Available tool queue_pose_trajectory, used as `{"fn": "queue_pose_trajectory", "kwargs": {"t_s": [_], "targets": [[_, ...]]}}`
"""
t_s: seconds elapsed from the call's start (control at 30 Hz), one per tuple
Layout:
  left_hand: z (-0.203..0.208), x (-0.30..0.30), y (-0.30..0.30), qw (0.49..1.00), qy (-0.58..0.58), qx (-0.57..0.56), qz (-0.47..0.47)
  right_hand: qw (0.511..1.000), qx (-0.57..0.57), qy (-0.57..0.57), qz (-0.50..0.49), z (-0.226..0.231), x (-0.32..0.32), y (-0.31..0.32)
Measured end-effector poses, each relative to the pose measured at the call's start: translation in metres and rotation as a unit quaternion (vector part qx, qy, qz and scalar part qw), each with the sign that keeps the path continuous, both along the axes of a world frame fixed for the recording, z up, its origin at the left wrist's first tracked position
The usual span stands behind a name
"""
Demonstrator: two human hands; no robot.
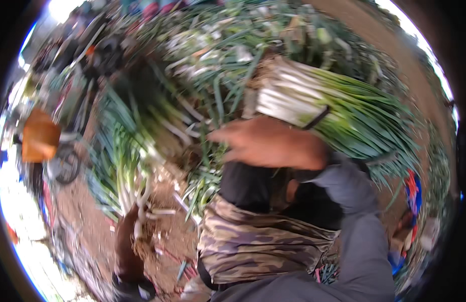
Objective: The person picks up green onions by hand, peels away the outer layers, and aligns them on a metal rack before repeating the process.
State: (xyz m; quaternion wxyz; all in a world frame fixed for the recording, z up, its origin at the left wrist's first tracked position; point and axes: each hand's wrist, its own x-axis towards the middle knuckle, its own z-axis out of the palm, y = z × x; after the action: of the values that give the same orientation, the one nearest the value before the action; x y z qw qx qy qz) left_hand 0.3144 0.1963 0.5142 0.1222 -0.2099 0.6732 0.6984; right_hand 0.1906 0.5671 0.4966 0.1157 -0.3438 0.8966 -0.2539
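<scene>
At the lower left, my left hand (pixel 126 241) is closed around the white stalks of some leeks (pixel 126 186). Their green leaves point up and away, and a root tuft hangs beside my wrist. In front of my body is my right hand (pixel 273 143), blurred, its fingers pointing left; whether they grip anything is unclear. A thin dark strip (pixel 317 118) sticks up by its far edge, and I cannot tell if the hand holds it. Just beyond lies a large pile of leeks (pixel 338 100), white ends left and green leaves right.
More leeks (pixel 162 110) lie in shadow at the left centre. Loose leaves and trimmings (pixel 207 55) cover the ground at the back. An orange container (pixel 40 136) stands far left, near a small wheel (pixel 66 163). Camouflage cloth (pixel 258 241) covers my lap.
</scene>
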Motion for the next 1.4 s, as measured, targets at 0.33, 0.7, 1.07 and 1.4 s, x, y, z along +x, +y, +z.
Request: {"fn": "queue_pose_trajectory", "kwargs": {"t_s": [0.33,0.7,1.07,1.4], "targets": [[0.007,-0.01,0.112,0.969,0.082,0.233,0.016,0.945,-0.319,-0.013,0.074,-0.087,-0.021,-0.099],[0.04,-0.049,0.214,0.903,-0.022,0.403,-0.148,0.786,-0.611,-0.082,0.041,-0.079,-0.031,-0.049],[0.105,-0.141,0.19,0.904,0.379,0.054,-0.189,0.752,-0.611,-0.004,-0.247,-0.01,-0.05,0.013],[0.07,-0.228,0.191,0.814,0.392,-0.006,-0.429,0.815,-0.537,-0.124,-0.178,-0.005,-0.051,-0.01]]}}
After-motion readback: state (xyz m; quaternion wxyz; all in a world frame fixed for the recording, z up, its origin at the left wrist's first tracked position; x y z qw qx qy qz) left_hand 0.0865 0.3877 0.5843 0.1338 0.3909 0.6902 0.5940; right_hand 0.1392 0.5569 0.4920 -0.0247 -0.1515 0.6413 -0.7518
